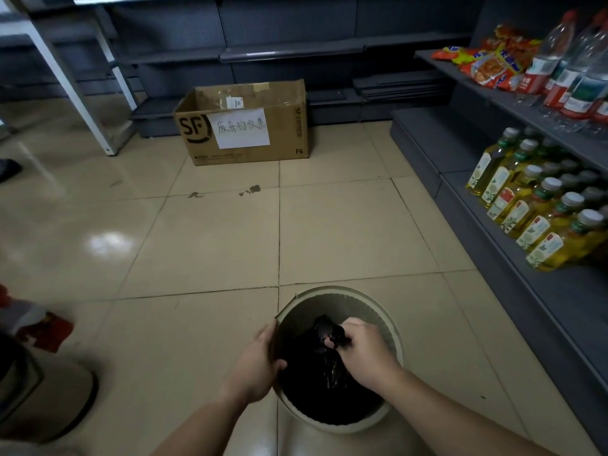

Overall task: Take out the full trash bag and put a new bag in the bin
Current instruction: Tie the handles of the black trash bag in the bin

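Right hand [360, 352] clenched on bag [324, 383] neck; left hand [260, 363] grips bin [388, 327] rim. Risk: bag snags or tears on lift, spilling; bin tips if left slips.

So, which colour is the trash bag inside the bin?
Black and glossy; the trash bag sits in a pale beige bin, shown best in the head view.

Head camera looks steeply down, close over the bin [391, 327], facing shelves [513, 245].
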### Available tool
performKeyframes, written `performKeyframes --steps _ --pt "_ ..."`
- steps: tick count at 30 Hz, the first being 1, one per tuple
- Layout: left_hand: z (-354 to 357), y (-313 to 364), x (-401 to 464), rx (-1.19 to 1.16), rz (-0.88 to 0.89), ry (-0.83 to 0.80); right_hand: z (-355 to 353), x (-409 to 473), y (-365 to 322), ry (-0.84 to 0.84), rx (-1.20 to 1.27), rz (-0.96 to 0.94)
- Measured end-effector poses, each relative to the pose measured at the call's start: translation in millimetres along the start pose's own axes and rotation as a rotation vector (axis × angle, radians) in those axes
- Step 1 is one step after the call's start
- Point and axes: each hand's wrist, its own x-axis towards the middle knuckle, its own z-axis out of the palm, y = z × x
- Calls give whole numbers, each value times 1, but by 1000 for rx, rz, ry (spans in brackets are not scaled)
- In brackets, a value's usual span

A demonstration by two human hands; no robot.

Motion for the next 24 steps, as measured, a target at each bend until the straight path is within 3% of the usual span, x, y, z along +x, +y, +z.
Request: performKeyframes --steps 12,24 --pt "12 -17 4 -24 44 -15 -10 -1 -14 4 -3 20" --pt "-6 5 1 -152 -102 -148 -62 -6 -89 91 -34 23"
